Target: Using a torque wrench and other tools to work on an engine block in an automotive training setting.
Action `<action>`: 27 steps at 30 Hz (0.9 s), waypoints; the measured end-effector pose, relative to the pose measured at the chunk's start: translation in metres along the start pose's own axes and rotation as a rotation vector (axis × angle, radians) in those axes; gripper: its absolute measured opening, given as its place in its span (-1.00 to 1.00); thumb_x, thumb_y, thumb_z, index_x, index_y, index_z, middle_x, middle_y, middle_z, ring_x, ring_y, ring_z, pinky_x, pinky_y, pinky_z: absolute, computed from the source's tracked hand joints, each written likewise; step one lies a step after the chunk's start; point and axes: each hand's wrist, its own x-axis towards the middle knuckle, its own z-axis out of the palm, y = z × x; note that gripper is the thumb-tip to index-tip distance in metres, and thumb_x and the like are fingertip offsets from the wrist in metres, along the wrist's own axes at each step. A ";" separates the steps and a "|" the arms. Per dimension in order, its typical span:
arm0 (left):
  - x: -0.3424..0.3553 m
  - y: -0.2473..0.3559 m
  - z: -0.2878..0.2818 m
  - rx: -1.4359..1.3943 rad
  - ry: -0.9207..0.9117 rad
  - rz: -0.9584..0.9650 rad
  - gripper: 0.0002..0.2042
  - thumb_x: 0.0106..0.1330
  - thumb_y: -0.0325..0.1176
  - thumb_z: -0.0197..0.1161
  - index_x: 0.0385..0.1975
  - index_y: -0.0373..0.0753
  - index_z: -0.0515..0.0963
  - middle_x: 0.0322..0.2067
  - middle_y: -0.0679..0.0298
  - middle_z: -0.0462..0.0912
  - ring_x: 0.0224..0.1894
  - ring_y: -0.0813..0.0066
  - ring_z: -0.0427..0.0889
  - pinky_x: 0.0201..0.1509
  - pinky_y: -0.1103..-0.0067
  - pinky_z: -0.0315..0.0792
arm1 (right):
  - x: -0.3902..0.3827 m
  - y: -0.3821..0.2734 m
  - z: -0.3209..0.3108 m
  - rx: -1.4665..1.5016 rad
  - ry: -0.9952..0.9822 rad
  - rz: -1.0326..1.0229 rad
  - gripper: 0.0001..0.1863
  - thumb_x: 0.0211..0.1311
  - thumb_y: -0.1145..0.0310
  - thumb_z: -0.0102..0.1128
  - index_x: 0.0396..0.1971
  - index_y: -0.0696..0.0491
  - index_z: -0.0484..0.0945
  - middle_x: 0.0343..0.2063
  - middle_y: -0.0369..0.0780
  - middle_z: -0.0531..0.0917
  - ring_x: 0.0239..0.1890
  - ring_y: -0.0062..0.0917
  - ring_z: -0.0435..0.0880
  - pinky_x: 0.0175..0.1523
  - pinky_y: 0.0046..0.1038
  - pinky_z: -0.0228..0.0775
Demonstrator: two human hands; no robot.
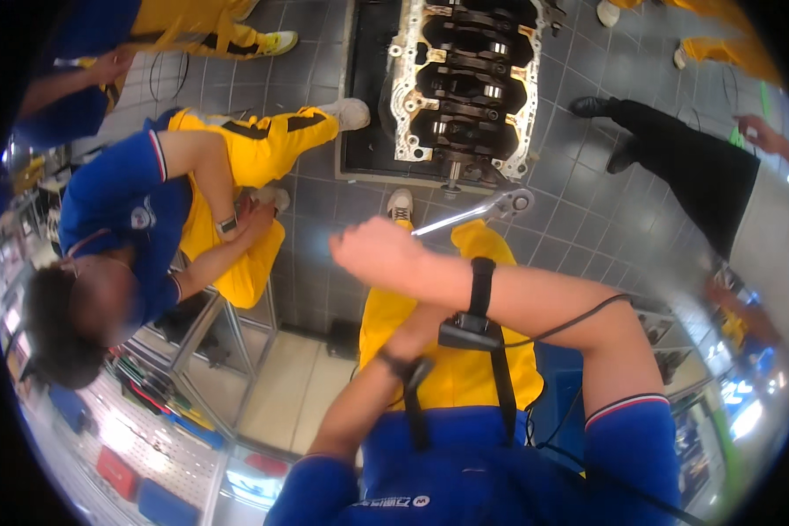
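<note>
My right hand [379, 254] is closed in a fist around the handle of a silver ratchet wrench [456, 219]. The wrench points away to the right, its round head [519, 202] just short of the engine block's near right corner. Whether a socket sits on the head, I cannot make out. My left hand [427, 323] is under my right forearm, close to my lap, and its fingers are hidden. Ahead of me lies an engine block [409, 105], its underside up, with a dark crankshaft [469, 88] in it and a shaft end [453, 175] facing me.
The block rests in a black tray [359, 162] on grey floor tiles. A co-worker in blue and yellow [140, 202] sits at my left, one shoe beside the tray. A person in black trousers [684, 158] is at the right. Metal-framed shelving [215, 351] stands lower left.
</note>
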 end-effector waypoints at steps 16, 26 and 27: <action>0.176 0.153 -0.024 1.342 -0.324 0.572 -0.73 0.12 -0.51 0.39 -0.16 -0.23 0.58 -0.16 0.16 0.68 0.03 0.12 0.62 0.24 0.32 0.38 | -0.137 -0.003 0.044 -0.359 0.099 -0.170 -0.88 0.05 0.29 0.28 -0.58 -0.11 0.76 -0.18 -0.28 0.75 0.23 -0.40 0.48 0.37 -0.34 0.17; 0.181 0.091 -0.002 0.788 0.219 0.441 -0.71 0.37 -0.52 0.27 -0.55 -0.34 0.32 -0.58 0.25 0.27 -0.47 0.44 0.28 -0.33 0.52 0.27 | -0.224 -0.012 0.034 0.811 0.744 0.641 -0.36 0.15 0.31 0.37 0.23 0.15 0.37 0.30 -0.02 0.41 0.33 -0.17 0.41 0.28 -0.21 0.34; 0.181 0.086 0.001 0.768 0.246 0.507 -0.72 0.40 -0.53 0.23 -0.55 -0.36 0.31 -0.57 0.28 0.30 -0.46 0.56 0.30 -0.32 0.57 0.27 | -0.225 -0.010 0.039 1.425 0.874 0.555 -0.32 0.20 0.28 0.38 0.27 0.17 0.32 0.25 0.04 0.44 0.29 -0.13 0.45 0.24 -0.19 0.39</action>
